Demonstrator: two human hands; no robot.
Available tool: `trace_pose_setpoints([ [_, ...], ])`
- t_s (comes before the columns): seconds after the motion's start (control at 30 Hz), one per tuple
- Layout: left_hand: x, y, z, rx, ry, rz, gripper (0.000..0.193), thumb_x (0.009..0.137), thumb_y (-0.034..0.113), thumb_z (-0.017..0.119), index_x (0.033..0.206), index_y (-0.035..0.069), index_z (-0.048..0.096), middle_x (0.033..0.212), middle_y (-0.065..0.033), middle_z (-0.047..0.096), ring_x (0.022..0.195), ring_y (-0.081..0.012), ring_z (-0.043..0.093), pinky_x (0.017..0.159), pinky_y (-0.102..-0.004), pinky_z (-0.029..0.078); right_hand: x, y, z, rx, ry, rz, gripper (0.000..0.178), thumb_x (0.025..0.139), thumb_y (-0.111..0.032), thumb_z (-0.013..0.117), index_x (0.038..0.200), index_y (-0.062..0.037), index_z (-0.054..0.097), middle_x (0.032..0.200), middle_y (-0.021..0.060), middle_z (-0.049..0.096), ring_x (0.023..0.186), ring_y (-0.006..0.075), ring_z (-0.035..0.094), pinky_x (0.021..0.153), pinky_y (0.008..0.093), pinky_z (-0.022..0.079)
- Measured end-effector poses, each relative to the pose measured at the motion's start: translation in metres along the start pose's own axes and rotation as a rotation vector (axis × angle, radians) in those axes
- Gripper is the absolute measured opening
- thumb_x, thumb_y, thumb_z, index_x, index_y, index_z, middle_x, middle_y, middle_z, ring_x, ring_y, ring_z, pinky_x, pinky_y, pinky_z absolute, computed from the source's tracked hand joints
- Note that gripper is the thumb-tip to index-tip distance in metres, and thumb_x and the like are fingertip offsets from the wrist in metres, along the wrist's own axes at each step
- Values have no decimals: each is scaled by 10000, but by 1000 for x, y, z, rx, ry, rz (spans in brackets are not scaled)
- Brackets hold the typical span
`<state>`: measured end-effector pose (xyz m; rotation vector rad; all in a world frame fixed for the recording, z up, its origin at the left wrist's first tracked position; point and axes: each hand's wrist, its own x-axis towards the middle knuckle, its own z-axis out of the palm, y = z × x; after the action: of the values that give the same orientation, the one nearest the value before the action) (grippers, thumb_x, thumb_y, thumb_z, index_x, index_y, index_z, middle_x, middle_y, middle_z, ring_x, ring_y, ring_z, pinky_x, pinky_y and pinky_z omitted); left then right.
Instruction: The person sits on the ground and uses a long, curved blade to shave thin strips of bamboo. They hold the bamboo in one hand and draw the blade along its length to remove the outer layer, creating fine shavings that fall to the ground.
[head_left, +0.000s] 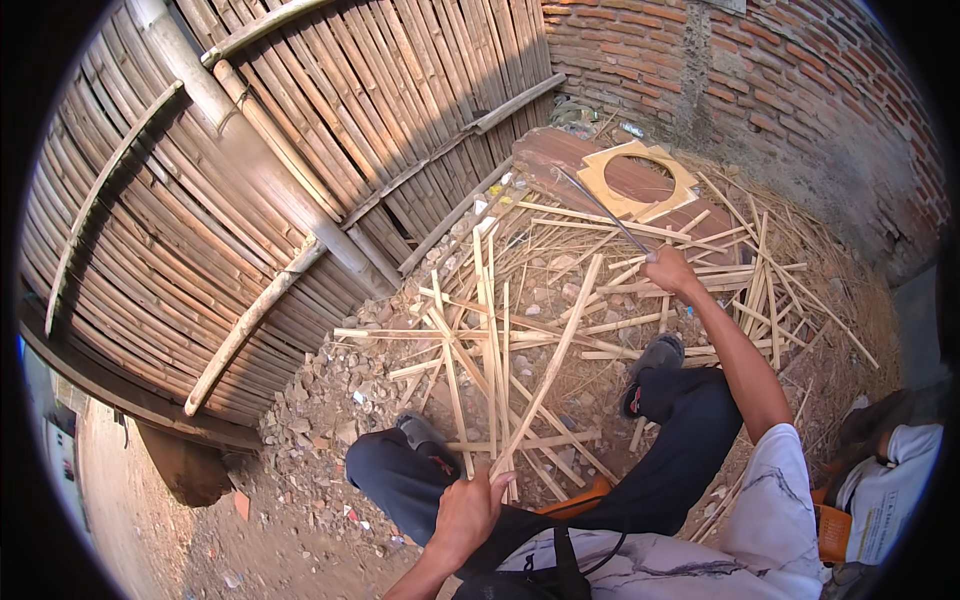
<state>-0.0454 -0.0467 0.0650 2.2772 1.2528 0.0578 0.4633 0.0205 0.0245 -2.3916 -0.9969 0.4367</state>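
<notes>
My left hand (470,515) is closed round the near end of a long pale bamboo strip (556,364), by my left knee. The strip slants up and away to the right, above the loose strips on the ground. My right hand (668,272) is stretched out ahead and closed round the handle of a long, thin-bladed knife (607,213). Its blade points away to the upper left, apart from the strip in my left hand. The handle is mostly hidden by my fingers. Between and beyond my feet, many split bamboo strips (487,330) lie crossed over one another.
A reddish-brown board (552,158) lies at the back, bearing a flat yellowish piece (603,182) with a round hole. A bamboo wall (400,90) stands left, a brick wall (780,90) behind. Stony rubble (310,400) covers the ground. A white sack (895,490) is at right.
</notes>
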Motion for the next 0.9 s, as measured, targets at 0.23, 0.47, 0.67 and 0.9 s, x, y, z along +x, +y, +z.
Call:
trace_pose_setpoints([
  [0.23, 26, -59, -91, 123, 518, -145, 383, 1086, 362, 555, 996, -7, 602, 654, -261, 636, 631, -481, 653, 586, -551, 482, 7, 39, 24, -94, -123, -70, 397, 768, -272, 695, 932, 84, 752, 901, 328, 726, 885, 463, 722, 821, 487, 562],
  [0.47, 69, -153, -215, -544, 936, 97, 403, 1136, 444, 462, 922, 103, 479, 712, 51, 322, 586, -90, 295, 513, -298, 274, 1, 34, 26, -264, -175, -61, 374, 798, -259, 682, 992, 47, 774, 1049, 309, 733, 1048, 430, 720, 918, 485, 574],
  [0.67, 126, -128, -235, -1192, 980, 524, 438, 1136, 509, 394, 964, 107, 417, 806, -22, 391, 648, -128, 366, 637, -308, 407, 3, 43, 24, -275, -168, -45, 384, 792, -277, 703, 998, 40, 773, 1046, 312, 729, 1036, 432, 717, 919, 481, 565],
  [0.9, 198, -95, -96, -1177, 528, 529, 388, 1148, 390, 398, 1013, 43, 509, 882, -81, 573, 857, -216, 649, 979, -426, 565, -2, 40, 22, -192, -198, -92, 408, 780, -329, 729, 936, 46, 767, 974, 300, 737, 974, 441, 722, 883, 485, 564],
])
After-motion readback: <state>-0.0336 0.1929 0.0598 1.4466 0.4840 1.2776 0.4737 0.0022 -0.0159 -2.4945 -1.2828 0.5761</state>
